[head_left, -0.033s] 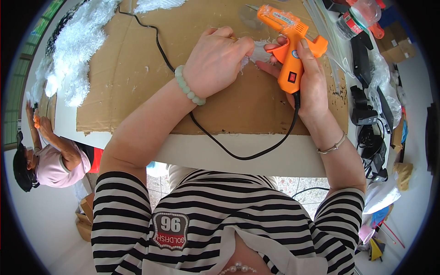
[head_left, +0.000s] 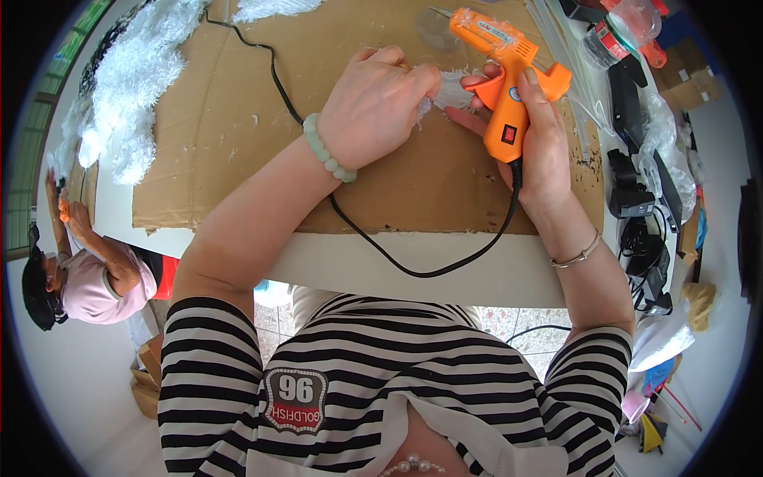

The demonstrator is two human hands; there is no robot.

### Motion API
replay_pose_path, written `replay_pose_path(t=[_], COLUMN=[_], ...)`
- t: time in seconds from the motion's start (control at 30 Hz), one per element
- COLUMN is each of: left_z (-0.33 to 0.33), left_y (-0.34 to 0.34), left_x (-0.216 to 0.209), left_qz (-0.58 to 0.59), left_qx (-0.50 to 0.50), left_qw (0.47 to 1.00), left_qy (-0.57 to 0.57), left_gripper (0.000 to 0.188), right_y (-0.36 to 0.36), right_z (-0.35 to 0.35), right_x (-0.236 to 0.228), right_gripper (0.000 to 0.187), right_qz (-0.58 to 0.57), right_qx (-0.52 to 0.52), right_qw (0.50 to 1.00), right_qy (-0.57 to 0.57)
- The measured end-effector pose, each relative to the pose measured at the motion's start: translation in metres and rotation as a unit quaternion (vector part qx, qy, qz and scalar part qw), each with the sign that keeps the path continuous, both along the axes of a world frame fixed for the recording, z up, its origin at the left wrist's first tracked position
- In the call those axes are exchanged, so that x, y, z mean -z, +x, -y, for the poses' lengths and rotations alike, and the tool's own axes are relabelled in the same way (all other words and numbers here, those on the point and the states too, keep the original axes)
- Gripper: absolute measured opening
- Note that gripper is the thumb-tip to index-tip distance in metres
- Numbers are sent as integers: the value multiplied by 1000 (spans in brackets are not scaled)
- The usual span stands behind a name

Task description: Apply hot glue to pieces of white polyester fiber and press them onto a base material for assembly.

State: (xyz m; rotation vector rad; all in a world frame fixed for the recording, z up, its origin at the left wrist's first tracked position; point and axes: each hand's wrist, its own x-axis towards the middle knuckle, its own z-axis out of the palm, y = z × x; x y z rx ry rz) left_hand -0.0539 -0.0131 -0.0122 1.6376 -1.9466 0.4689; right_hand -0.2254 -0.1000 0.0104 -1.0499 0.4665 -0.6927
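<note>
My right hand [head_left: 534,135] grips an orange hot glue gun [head_left: 505,103], its nozzle pointing up and to the left, away from me. A black cord [head_left: 417,273] leaves the handle's bottom and loops left under my left forearm. My left hand [head_left: 377,103] is closed, back upward, its fingertips mostly hidden. From those fingers a small white fringed piece [head_left: 451,89] reaches right towards my right fingertips. Whether the right fingers touch it I cannot tell. Beneath both hands lies a brown cardboard sheet [head_left: 238,175] with bits of white fluff.
White shaggy material [head_left: 135,87] is heaped at the left, with another tuft [head_left: 274,8] at the far edge. Clear sticks [head_left: 552,40], a plastic jar [head_left: 612,44] and black devices [head_left: 632,191] with cables line the right. Another person [head_left: 103,278] works at far left.
The glue gun and my right hand have shifted very slightly to the right. My left hand stays in place.
</note>
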Motion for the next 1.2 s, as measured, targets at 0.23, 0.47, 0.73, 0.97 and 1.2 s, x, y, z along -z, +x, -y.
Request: replay_pose_path(t=[0.23,0.47,0.73,0.97,1.2], left_z=[-3,-8,-10,-13,-12], left_y=[-1,-2,2,-1,-2], left_x=[-1,0,1,-3,-1], left_qz=[-3,46,52,76,98], left_qx=[6,32,38,34,34], left_qw=[1000,998,998,996,995], left_qy=[8,8,25,19,1], left_gripper=[13,21,19,17,12], right_y=[-12,-41,-68,-76,-69], right_z=[11,38,32,24,23], right_x=[-16,-42,-47,-31,-24], right_gripper=[39,40,43,44,43], right_qz=[34,-138,-262,-282,-319], right_qx=[31,51,-23,-35,-33], right_qw=[998,951,886,886,871], right_qy=[-39,-271,-382,-367,-371])
